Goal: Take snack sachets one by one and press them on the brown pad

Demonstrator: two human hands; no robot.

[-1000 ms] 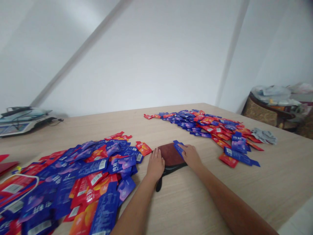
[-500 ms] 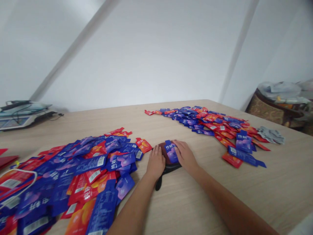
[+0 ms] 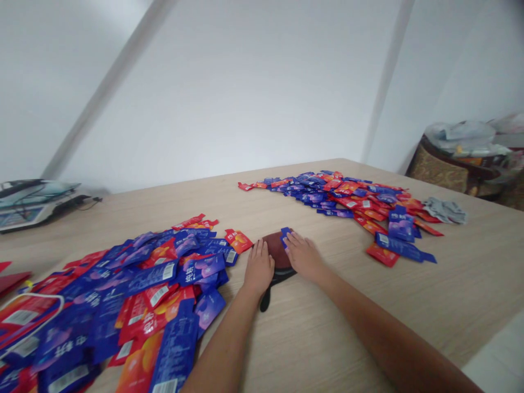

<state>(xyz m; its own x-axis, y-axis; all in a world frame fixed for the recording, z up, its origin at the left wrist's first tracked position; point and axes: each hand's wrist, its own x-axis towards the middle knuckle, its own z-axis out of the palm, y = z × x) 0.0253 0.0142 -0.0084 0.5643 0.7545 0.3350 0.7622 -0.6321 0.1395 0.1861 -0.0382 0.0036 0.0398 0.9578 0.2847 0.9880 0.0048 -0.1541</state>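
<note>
My bare forearms reach forward, converging; my left hand lies palm down, fingers pointing ahead; my right hand, apart from it, is palm down too, fingers angled leftward.

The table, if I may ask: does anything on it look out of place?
The crumpled grey cloth looks odd, lying at the right edge of the right heap of printed packets: it is not a packet.

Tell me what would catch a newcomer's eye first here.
The big heap of blue and red packets filling the left foreground. Next, a second heap farther back on the right. Between them, the left hand lies at a reddish-brown pad, the right hand over a blue packet.
</note>
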